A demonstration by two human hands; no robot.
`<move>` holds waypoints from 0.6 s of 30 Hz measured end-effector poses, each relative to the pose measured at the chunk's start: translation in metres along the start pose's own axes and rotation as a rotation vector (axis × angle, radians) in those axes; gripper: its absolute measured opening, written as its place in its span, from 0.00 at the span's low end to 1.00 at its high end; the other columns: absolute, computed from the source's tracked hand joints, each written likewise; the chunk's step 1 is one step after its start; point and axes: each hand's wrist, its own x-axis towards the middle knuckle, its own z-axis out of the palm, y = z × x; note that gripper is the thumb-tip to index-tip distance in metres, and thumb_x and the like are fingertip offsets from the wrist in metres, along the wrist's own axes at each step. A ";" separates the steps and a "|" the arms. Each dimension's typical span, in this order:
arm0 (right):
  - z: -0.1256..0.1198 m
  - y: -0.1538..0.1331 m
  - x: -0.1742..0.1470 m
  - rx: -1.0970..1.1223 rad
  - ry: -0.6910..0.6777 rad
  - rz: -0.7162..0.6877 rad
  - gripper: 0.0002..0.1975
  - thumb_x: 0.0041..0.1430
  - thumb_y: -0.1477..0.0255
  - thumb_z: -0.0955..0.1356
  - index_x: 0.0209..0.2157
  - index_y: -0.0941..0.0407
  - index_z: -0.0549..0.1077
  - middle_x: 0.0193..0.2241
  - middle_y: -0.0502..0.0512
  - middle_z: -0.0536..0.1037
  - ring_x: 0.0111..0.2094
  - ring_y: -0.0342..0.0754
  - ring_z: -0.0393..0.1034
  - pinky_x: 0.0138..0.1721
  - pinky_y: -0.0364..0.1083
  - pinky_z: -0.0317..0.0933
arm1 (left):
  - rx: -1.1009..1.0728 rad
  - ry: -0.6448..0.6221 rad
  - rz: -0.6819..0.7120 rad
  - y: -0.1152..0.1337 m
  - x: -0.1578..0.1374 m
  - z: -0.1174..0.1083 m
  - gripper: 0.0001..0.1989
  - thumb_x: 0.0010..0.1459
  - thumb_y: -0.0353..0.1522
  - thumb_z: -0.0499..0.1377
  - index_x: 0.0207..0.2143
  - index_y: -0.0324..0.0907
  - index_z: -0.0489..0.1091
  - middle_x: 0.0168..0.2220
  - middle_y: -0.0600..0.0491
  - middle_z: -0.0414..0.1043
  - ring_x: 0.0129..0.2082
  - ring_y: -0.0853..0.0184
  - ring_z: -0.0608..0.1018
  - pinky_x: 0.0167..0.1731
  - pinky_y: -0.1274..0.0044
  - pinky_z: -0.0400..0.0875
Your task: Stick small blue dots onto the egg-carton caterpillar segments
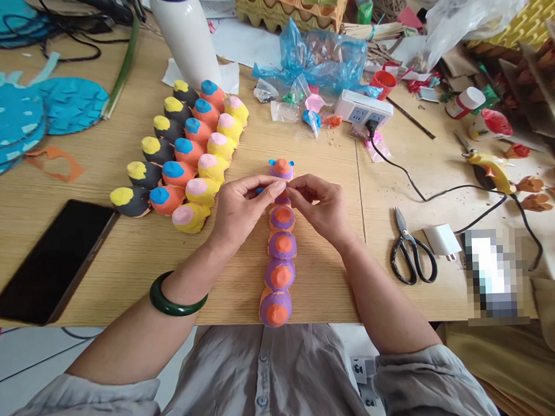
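A row of painted cups [282,245], purple with orange tops, runs away from me down the middle of the table. The farthest cup [282,168] carries two small blue bits on its sides. My left hand [241,203] and my right hand [320,203] meet over the second cup from the far end, thumbs and forefingers pinched with the tips nearly touching. Whatever is between the fingertips is too small or hidden to make out. A blue bit [259,190] shows beside my left thumb; whether it is held or stuck to the cup, I cannot tell.
Three similar cup rows, black-yellow [157,150], orange-blue [185,149] and yellow-pink [212,168], lie left, near a phone [56,258] and white bottle [187,41]. Scissors [410,249], a power strip [364,110] and a corded yellow glue gun [490,167] are right.
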 end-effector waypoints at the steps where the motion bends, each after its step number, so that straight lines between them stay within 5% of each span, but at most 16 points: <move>1: 0.000 -0.001 0.000 -0.012 0.000 0.006 0.22 0.64 0.49 0.72 0.35 0.56 0.79 0.27 0.49 0.79 0.25 0.40 0.68 0.27 0.42 0.62 | 0.024 0.008 0.006 -0.001 0.001 -0.001 0.12 0.58 0.42 0.69 0.36 0.43 0.84 0.28 0.54 0.77 0.25 0.71 0.72 0.25 0.80 0.66; 10: -0.008 0.017 0.007 0.003 0.302 0.087 0.25 0.68 0.46 0.68 0.33 0.54 0.76 0.20 0.45 0.68 0.22 0.40 0.64 0.28 0.43 0.61 | 0.003 0.159 -0.078 -0.017 0.011 -0.002 0.10 0.56 0.40 0.69 0.30 0.43 0.82 0.23 0.57 0.68 0.21 0.74 0.61 0.18 0.79 0.52; 18: -0.008 0.032 0.010 0.016 0.277 0.141 0.28 0.65 0.43 0.68 0.31 0.55 0.75 0.18 0.44 0.67 0.21 0.40 0.60 0.26 0.43 0.58 | -0.043 0.198 -0.187 -0.017 0.008 0.004 0.09 0.52 0.38 0.69 0.28 0.41 0.80 0.23 0.57 0.68 0.19 0.76 0.60 0.16 0.79 0.51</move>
